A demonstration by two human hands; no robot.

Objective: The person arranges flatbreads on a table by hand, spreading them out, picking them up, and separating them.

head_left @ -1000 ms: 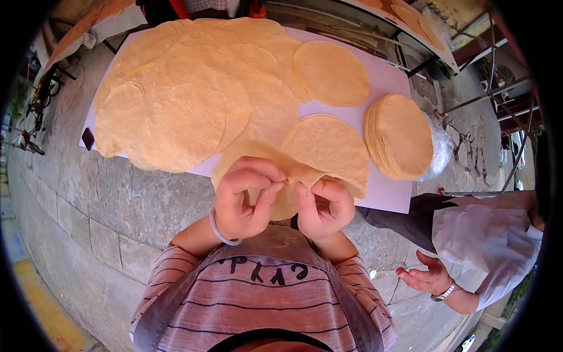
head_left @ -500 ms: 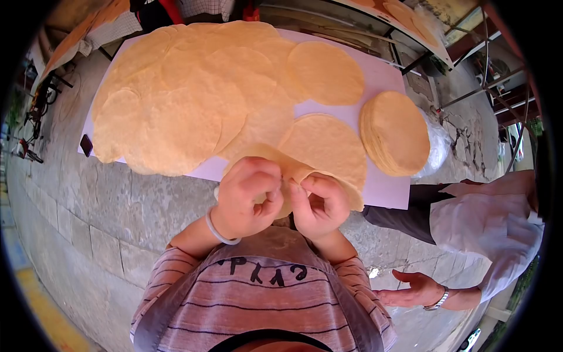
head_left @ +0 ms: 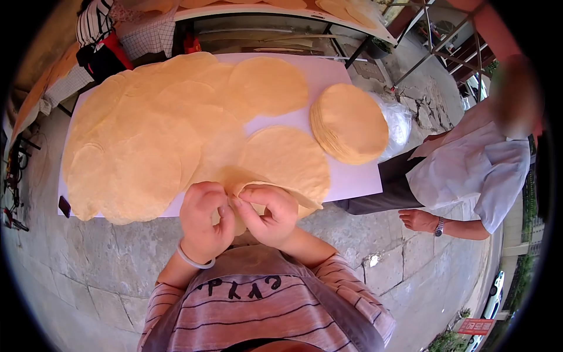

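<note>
Both hands pinch the edge of a thin round tan sheet point(head_left: 234, 176) at the table's front edge. My left hand point(head_left: 206, 220), with a pale bracelet on its wrist, is closed on the sheet. Close beside it, my right hand point(head_left: 267, 214) has thumb and finger closed on the same sheet. Its lower part is hidden behind the hands. Another round sheet point(head_left: 287, 161) lies just beyond. Many overlapping sheets point(head_left: 135, 141) spread over the left of the pale table point(head_left: 363, 179). A neat stack of round sheets point(head_left: 350, 122) stands at the right.
A person in a light shirt point(head_left: 463, 158) stands at the right, wearing a wristwatch. Clear plastic point(head_left: 396, 126) lies beside the stack. A phone-like dark object point(head_left: 64, 206) rests at the left corner. Another table point(head_left: 246, 9) stands behind, and a person in striped clothing point(head_left: 94, 23) is at the upper left.
The view has swung, so the table appears further left and lower. The person at the right shows more of the body, with the watch hand lowered. Both my hands still hold the sheet, closer together.
</note>
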